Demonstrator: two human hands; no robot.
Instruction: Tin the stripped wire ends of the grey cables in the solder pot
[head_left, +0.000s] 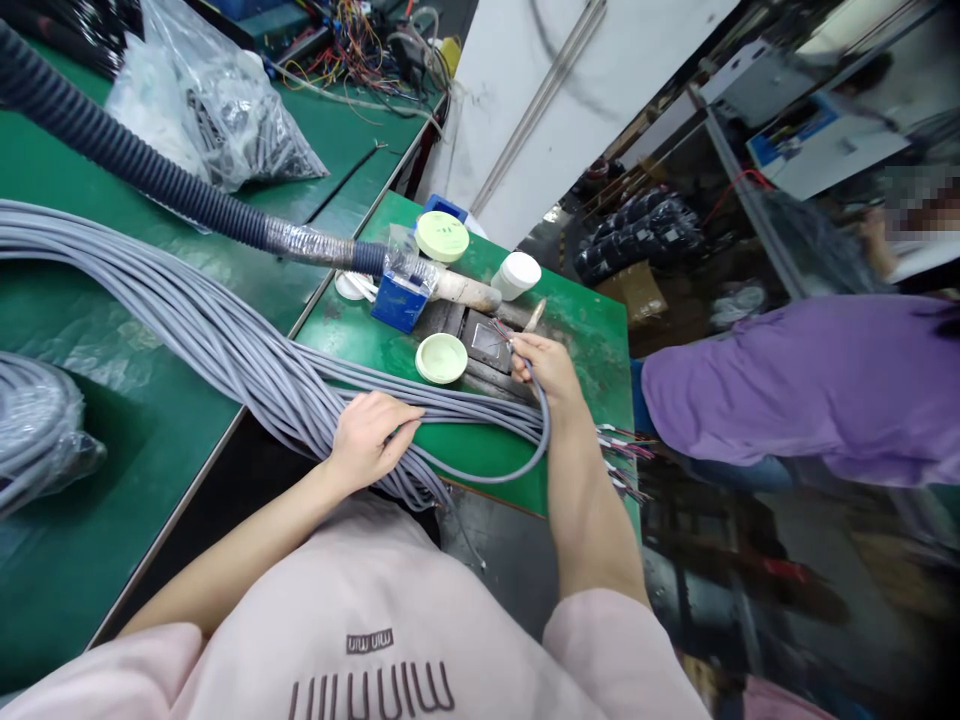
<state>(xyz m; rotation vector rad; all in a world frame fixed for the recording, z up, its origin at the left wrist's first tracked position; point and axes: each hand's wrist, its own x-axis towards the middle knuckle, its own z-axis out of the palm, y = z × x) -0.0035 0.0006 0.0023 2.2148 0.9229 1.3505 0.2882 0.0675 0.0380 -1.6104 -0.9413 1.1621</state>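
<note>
My right hand [546,368] is closed in a pinch on the end of a grey cable, whose thin coloured wires [501,332] stick out past the fingertips. Those wires are over a small square metal-like surface [487,342] set in a dark block. From my hand the held cable [534,462] loops down and back to the left. My left hand [375,436] rests over a thick bundle of grey cables [247,360], thumb and forefinger pinched together on a cable there. Close to the block stand an open pale-green tub [441,358] and a white jar [517,275].
A dark corrugated hose [172,190] runs to a pipe [465,290] beside a blue box [400,300]. Behind it is a pale-green lid [442,236]. Stripped cable ends [626,455] reach past the table's right edge. A person in purple [795,390] is at the right. Plastic bags [217,110] lie upper left.
</note>
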